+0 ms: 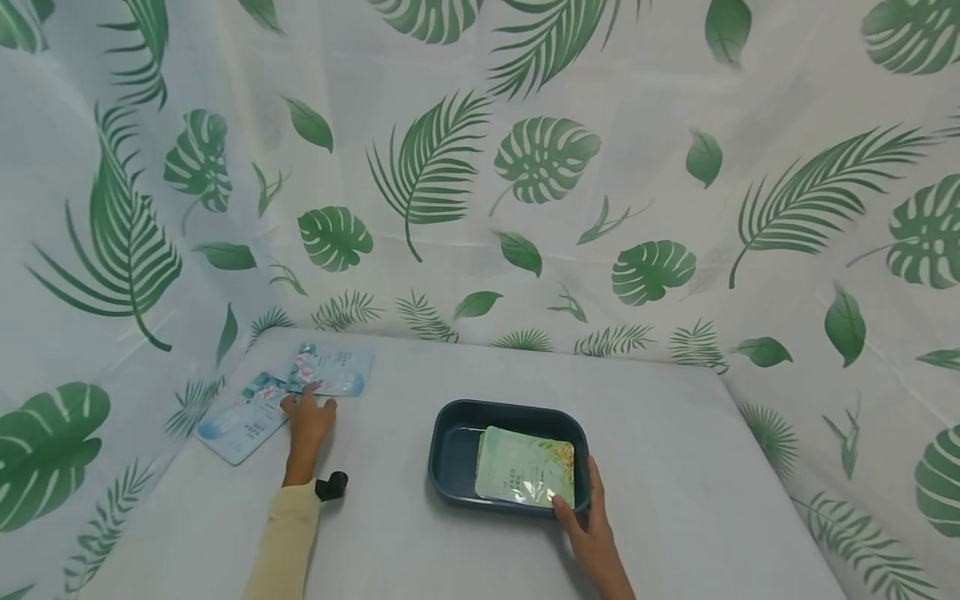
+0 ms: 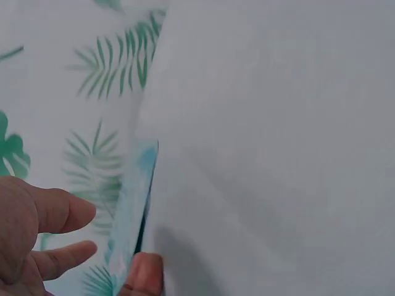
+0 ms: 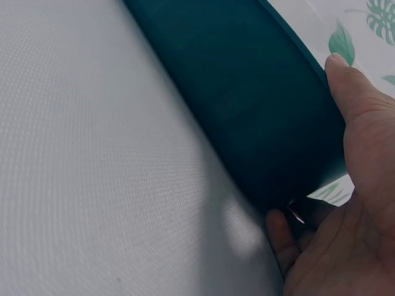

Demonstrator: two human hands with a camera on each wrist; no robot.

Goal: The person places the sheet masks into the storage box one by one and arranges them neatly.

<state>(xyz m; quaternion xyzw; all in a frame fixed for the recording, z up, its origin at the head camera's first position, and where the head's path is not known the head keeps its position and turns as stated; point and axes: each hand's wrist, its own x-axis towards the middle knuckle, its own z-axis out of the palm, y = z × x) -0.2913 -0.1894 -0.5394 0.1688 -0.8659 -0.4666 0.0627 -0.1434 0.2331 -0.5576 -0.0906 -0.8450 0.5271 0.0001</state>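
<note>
Two blue floral sachets, flat like sheet-mask packs, lie at the table's far left: a lower one (image 1: 243, 421) and an upper one (image 1: 341, 371), their corners overlapping. My left hand (image 1: 309, 421) reaches over where they meet, fingers spread. In the left wrist view a fingertip touches the edge of a blue sachet (image 2: 133, 209), while the thumb stands apart from it. My right hand (image 1: 595, 529) grips the front right corner of a dark blue plastic tub (image 1: 453, 458), thumb at its rim. Inside the tub lie green sachets (image 1: 525, 467), stacked toward its right side.
A white cloth covers the table (image 1: 390, 525), with the tub near its middle. Behind and at both sides hangs a leaf-printed curtain (image 1: 450, 275). A small black device (image 1: 332, 486) sits on the left wrist, beside a pale yellow sleeve (image 1: 288, 533).
</note>
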